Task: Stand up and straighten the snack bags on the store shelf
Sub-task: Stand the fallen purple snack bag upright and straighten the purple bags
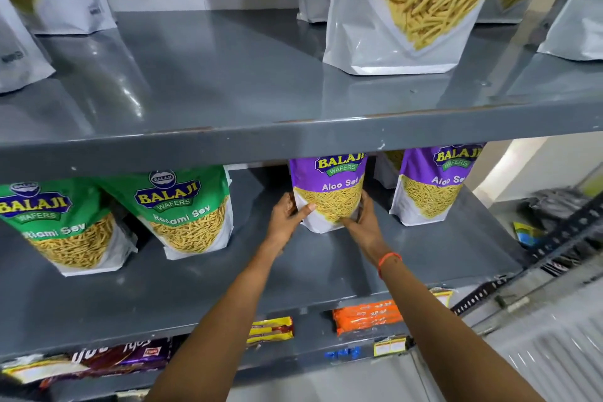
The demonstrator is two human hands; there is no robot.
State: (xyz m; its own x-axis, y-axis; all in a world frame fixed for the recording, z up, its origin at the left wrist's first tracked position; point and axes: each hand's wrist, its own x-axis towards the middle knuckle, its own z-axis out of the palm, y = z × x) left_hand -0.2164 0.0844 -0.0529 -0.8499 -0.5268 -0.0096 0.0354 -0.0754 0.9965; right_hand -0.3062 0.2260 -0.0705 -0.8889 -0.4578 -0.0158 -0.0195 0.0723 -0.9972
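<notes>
Both hands (288, 217) on half-hidden purple bag (328, 192)

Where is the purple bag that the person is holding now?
The purple bag stands on the middle shelf, right of centre, between the left hand and right hand, with a green bag to its left.

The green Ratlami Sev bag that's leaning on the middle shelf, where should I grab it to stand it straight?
Take the green Ratlami Sev bag by its two side edges, low on the body, coming straight in from the shelf front. It is a flat-bottomed pouch tilted sideways, so pressing both sides probably lets you pivot it onto its base, as the hands now do: left hand and right hand flank the purple Aloo Sev bag.
</notes>
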